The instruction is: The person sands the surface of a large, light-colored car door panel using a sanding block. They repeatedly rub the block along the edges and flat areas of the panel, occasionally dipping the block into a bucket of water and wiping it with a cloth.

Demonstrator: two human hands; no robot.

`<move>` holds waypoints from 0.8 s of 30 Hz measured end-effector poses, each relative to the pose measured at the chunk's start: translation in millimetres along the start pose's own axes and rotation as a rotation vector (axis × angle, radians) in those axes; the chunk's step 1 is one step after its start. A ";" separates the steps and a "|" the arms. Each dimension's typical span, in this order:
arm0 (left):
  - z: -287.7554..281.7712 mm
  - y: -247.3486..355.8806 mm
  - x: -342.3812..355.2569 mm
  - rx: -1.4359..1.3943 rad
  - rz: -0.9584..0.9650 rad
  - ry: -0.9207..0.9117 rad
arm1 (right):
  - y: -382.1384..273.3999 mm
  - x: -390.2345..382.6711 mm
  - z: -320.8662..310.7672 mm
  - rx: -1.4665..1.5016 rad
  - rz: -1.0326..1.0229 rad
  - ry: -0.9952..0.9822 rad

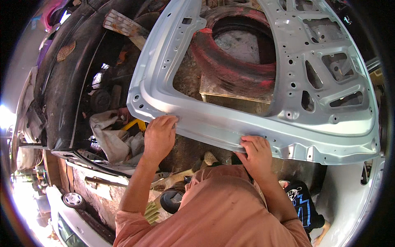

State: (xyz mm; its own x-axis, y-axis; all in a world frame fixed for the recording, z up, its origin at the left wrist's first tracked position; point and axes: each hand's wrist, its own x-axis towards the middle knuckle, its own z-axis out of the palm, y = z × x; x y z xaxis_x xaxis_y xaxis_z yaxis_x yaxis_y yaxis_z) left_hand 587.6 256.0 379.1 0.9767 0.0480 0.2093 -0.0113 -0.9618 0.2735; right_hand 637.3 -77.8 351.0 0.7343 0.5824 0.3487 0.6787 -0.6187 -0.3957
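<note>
A silvery car panel (205, 123), pierced by one large opening and many smaller holes, lay across the upper middle and right of the view, in front of the person in the salmon-coloured shirt (226, 214). The left hand (160, 135) was at the near edge of it, toward the left corner, with its fingers bent inward and close together against the rim; its thumb was hidden, so whether it gripped the metal could not be told. The right hand (256, 151) was farther along the same edge, its fingers bent over the top and its thumb just under the rim, pinching the edge between them.

Through the large opening showed a black tire (234, 76) smeared with red, lying on a pale board (236, 99). What bore the weight of the panel could not be made out.

To the left stood a dark car body (68, 86), with a rusty ribbed plate (123, 24) near the panel's upper left side. A crumpled grey cloth (109, 138) lay near the left hand, beside something yellow (135, 124). A white car (76, 224) showed at lower left, and another person in a black printed shirt (302, 201) was at lower right.
</note>
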 end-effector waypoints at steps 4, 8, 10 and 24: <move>50.0 59.9 -12.1 -0.012 0.099 -0.002 | 3.9 3.0 -5.5 0.048 -0.046 -0.066; 72.1 150.8 -4.3 -0.208 0.213 0.032 | 8.4 2.9 -35.1 0.028 -0.054 -0.205; 71.9 159.1 -5.1 -0.255 0.162 0.027 | 18.0 -1.0 -66.6 0.051 -0.084 -0.239; 40.6 141.8 -4.5 0.158 -0.161 -0.050 | 118.8 -75.7 -182.0 -0.358 -0.148 -0.309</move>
State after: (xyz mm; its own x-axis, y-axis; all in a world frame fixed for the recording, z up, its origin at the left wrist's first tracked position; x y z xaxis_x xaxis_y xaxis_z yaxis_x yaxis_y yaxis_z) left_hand 590.3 108.5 378.7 0.9727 0.1942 0.1267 0.1750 -0.9734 0.1481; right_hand 665.0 -291.4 432.2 0.6277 0.7733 0.0892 0.7776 -0.6283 -0.0249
